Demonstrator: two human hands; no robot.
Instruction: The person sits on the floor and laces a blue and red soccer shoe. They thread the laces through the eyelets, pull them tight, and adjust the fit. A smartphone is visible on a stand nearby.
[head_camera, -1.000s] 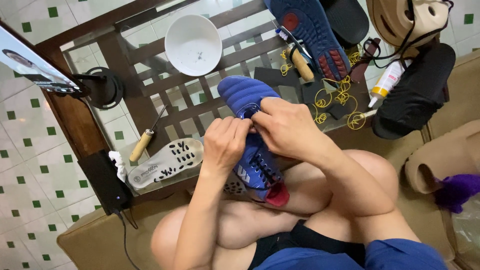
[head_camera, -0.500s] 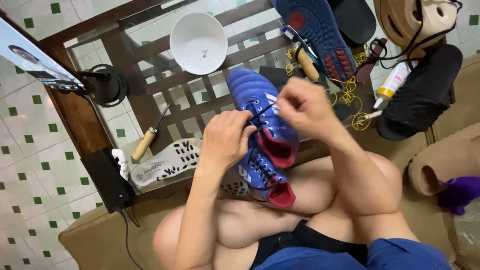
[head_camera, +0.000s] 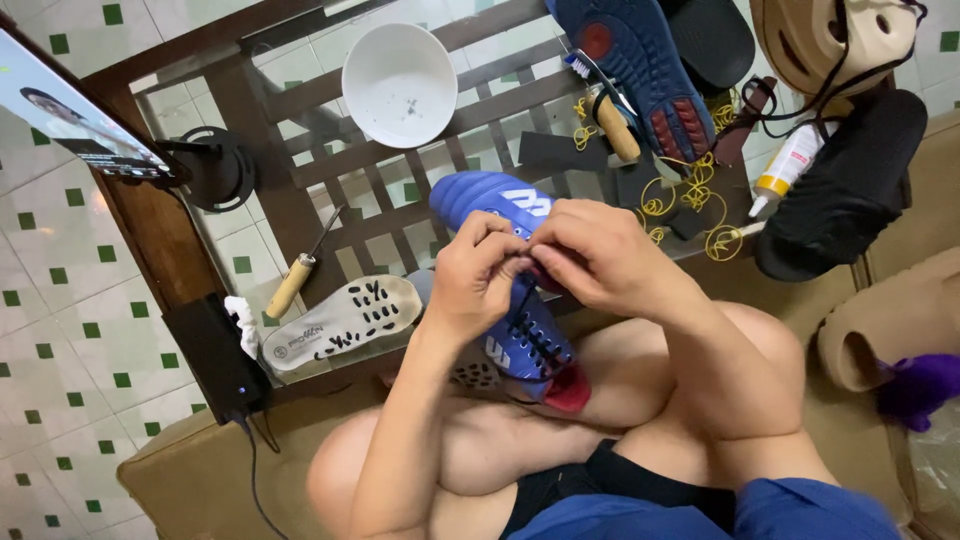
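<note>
Both hands are working at one spot: the left hand (head_camera: 478, 275) and right hand (head_camera: 590, 255) are pinching the black lace (head_camera: 525, 300) closed-fingered over the blue shoe (head_camera: 500, 270), which is resting toe-outward on the person's knees so the eyelets are facing up.

Our left hand (head_camera: 478, 275) and right hand (head_camera: 590, 255) meet, fingers pinched at the dark lace of a blue football boot (head_camera: 505, 280) resting on our knees, near a glass-topped wooden table (head_camera: 290, 190) bearing a white bowl (head_camera: 399, 85).
</note>
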